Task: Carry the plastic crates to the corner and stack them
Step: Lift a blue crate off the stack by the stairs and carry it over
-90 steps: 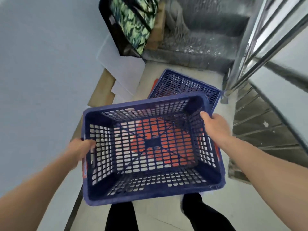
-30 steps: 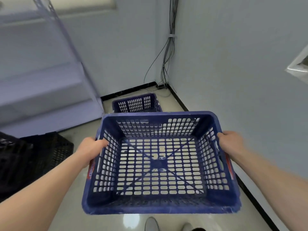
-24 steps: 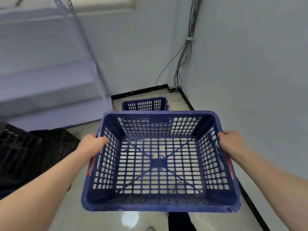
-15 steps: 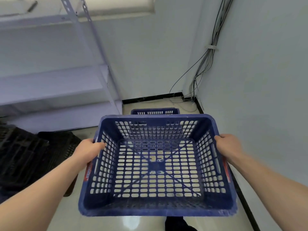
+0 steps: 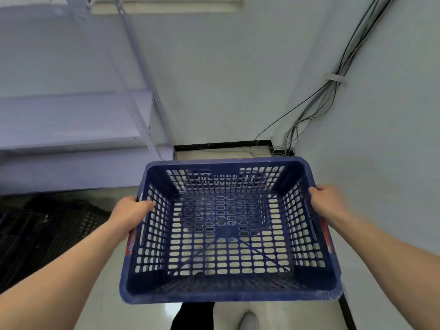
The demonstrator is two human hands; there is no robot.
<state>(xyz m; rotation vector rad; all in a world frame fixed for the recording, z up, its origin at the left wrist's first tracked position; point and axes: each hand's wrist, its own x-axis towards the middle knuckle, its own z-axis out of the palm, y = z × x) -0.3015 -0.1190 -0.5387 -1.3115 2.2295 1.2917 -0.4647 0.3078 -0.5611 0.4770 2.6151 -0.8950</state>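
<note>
I hold an empty blue perforated plastic crate level in front of me, above the floor. My left hand grips its left rim and my right hand grips its right rim. Through the slotted bottom I make out the dark blue grid of a second blue crate on the floor underneath, near the room's corner; the held crate covers nearly all of it.
White walls meet in a corner ahead, where a bundle of cables runs down to the black skirting. A white metal shelf unit stands at the left. Black crates lie on the floor at lower left.
I have turned away from the stairwell and walked toward the corner. The blue crate on the floor, visible ahead a second ago, is now hidden beneath the held crate.
</note>
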